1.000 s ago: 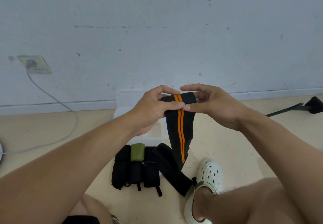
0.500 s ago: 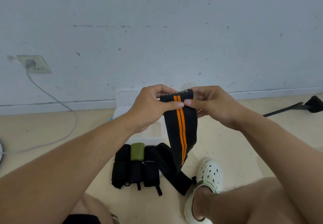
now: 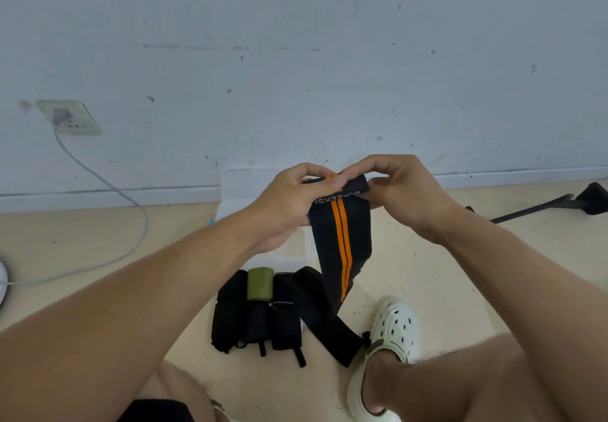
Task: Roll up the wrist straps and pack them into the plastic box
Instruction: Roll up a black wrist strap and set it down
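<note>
One black elastic wrist strap with twin orange stripes [image 3: 342, 240], top end rolled, held above the floor, tail hanging; left hand [image 3: 289, 204] and right hand [image 3: 399, 191] pinch the roll. Behind: clear plastic box [image 3: 237, 191]. Below: rolled black and green straps [image 3: 260, 309].

The long black woven wrist strap [image 3: 342, 240] carries two orange stripes down its middle and pale lettering near its rolled top. On the cream floor [image 3: 444, 276], the short rolled fabric straps [image 3: 260, 316] are black, one with an olive-green end. The perforated rubber clog [image 3: 391, 332] is off-white, its band possibly dark green. The scuffed painted wall [image 3: 296, 59] is pale grey-blue.
</note>
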The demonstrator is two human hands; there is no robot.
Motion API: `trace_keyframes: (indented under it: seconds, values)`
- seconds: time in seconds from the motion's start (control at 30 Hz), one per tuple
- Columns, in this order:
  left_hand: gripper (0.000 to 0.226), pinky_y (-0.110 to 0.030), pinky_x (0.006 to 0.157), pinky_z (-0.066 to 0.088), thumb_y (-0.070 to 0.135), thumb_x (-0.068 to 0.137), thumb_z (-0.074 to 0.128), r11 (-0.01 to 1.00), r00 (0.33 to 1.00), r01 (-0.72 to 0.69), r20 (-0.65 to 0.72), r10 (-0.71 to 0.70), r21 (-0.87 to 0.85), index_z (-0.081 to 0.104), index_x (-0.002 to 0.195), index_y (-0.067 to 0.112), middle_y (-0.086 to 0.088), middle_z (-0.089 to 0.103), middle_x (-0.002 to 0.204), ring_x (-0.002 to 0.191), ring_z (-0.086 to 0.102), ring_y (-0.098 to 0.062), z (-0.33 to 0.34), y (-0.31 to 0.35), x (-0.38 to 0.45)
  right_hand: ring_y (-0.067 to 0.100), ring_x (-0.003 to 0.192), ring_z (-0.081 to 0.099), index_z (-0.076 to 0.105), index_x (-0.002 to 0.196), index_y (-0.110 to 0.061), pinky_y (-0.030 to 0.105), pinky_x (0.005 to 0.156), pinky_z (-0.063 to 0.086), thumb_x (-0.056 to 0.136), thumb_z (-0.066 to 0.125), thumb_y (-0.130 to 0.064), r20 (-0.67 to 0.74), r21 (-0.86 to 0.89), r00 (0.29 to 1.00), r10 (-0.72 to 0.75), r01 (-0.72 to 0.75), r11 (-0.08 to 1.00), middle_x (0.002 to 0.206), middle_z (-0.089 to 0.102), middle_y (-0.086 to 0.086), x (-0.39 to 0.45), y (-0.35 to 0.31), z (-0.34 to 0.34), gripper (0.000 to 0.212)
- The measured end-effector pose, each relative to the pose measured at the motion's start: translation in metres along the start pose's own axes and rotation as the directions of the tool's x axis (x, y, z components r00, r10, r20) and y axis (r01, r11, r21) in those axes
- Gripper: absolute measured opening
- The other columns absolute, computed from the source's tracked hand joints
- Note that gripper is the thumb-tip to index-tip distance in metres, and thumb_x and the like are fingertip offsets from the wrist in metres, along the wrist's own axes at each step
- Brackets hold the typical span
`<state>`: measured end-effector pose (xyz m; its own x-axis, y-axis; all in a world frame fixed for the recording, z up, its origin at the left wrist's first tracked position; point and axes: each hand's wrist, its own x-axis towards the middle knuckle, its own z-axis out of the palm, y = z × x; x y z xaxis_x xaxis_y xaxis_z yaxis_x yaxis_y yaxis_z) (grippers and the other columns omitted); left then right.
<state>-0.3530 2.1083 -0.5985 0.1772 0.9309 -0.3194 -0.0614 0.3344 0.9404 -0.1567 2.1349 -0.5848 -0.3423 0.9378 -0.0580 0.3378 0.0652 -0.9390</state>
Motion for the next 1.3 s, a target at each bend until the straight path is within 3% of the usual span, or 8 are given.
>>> trace_keyframes:
  seconds: [0.2, 0.4, 0.6, 0.8, 0.93, 1.03, 1.17, 1.3]
  values:
    - [0.028, -0.045, 0.095, 0.061, 0.021, 0.087, 0.083, 0.991, 0.984, -0.133, -0.119, 0.134, 0.020, 0.072, 0.110, 0.013, -0.004, 0.075, 0.095, 0.092, 0.075, -0.023, -0.004, -0.004, 0.004, 0.021, 0.103, 0.074, 0.068, 0.130, -0.027, 0.035, 0.095, 0.057, 0.087, 0.077, 0.002, 0.137, 0.149, 0.989, 0.048, -0.068, 0.986, 0.119, 0.074, 0.005, 0.000, 0.001, -0.007, 0.053]
    - [0.021, -0.035, 0.087, 0.062, 0.021, 0.089, 0.081, 0.984, 0.978, -0.170, -0.109, 0.176, 0.060, 0.072, 0.107, 0.015, -0.001, 0.075, 0.093, 0.089, 0.075, -0.018, -0.001, -0.005, 0.005, 0.023, 0.113, 0.073, 0.066, 0.135, -0.015, 0.040, 0.100, 0.058, 0.096, 0.070, -0.014, 0.140, 0.144, 0.989, 0.055, -0.076, 0.987, 0.123, 0.075, 0.007, -0.001, 0.001, -0.005, 0.039]
    - [0.017, -0.041, 0.087, 0.057, 0.029, 0.101, 0.067, 0.985, 0.989, -0.113, -0.081, 0.124, 0.130, 0.060, 0.111, 0.018, -0.007, 0.067, 0.103, 0.093, 0.068, -0.021, 0.000, -0.011, 0.004, 0.015, 0.134, 0.054, 0.026, 0.163, -0.024, 0.045, 0.113, 0.046, 0.105, 0.043, -0.057, 0.186, -0.293, 0.957, 0.222, -0.162, 0.942, 0.149, 0.037, -0.026, 0.000, 0.002, 0.017, 0.068]
    - [0.027, -0.049, 0.102, 0.054, 0.035, 0.100, 0.067, 0.997, 0.996, -0.071, -0.052, 0.071, 0.001, 0.058, 0.110, 0.012, -0.007, 0.067, 0.096, 0.092, 0.068, -0.023, 0.000, -0.001, 0.001, 0.030, 0.098, 0.074, 0.066, 0.112, -0.017, 0.044, 0.083, 0.064, 0.100, 0.068, -0.023, 0.024, -0.091, 0.998, 0.066, -0.064, 0.994, 0.109, 0.071, 0.005, -0.004, -0.007, 0.014, 0.014]
    - [0.055, -0.055, 0.101, 0.056, 0.050, 0.099, 0.063, 0.995, 1.000, 0.026, 0.000, -0.027, -0.096, 0.057, 0.124, 0.002, -0.017, 0.074, 0.112, 0.104, 0.075, -0.030, 0.003, 0.001, 0.001, 0.039, 0.086, 0.071, 0.071, 0.099, -0.026, 0.055, 0.082, 0.062, 0.093, 0.077, -0.013, -0.067, -0.094, 0.997, -0.046, 0.040, 0.995, 0.100, 0.071, -0.002, -0.004, -0.010, 0.013, 0.016]
    - [0.043, -0.050, 0.100, 0.058, 0.038, 0.102, 0.061, 0.987, 0.997, 0.040, 0.073, -0.029, -0.158, 0.066, 0.123, 0.001, -0.017, 0.075, 0.110, 0.104, 0.075, -0.031, 0.000, 0.003, 0.000, 0.044, 0.087, 0.066, 0.073, 0.093, -0.029, 0.055, 0.086, 0.059, 0.088, 0.081, -0.007, -0.099, -0.073, 0.993, -0.060, 0.053, 0.996, 0.098, 0.074, -0.007, -0.004, -0.010, 0.013, 0.024]
    - [0.032, -0.043, 0.096, 0.060, 0.011, 0.097, 0.069, 0.977, 1.000, 0.021, 0.007, -0.020, -0.213, 0.063, 0.127, 0.001, -0.014, 0.072, 0.107, 0.099, 0.073, -0.028, -0.003, 0.002, 0.003, 0.034, 0.093, 0.069, 0.076, 0.099, -0.027, 0.042, 0.090, 0.062, 0.082, 0.084, -0.002, -0.063, -0.043, 0.998, -0.003, 0.000, 0.999, 0.103, 0.077, 0.008, -0.004, -0.011, 0.010, 0.032]
    - [0.032, -0.044, 0.099, 0.059, 0.003, 0.092, 0.073, 0.985, 0.998, -0.031, -0.055, 0.022, -0.169, 0.065, 0.122, 0.010, -0.011, 0.073, 0.109, 0.103, 0.074, -0.029, -0.007, 0.001, 0.006, 0.021, 0.097, 0.076, 0.069, 0.129, -0.027, 0.030, 0.093, 0.060, 0.084, 0.084, -0.014, 0.008, 0.070, 0.997, 0.072, -0.073, 0.995, 0.117, 0.075, -0.005, -0.005, -0.013, 0.005, 0.050]
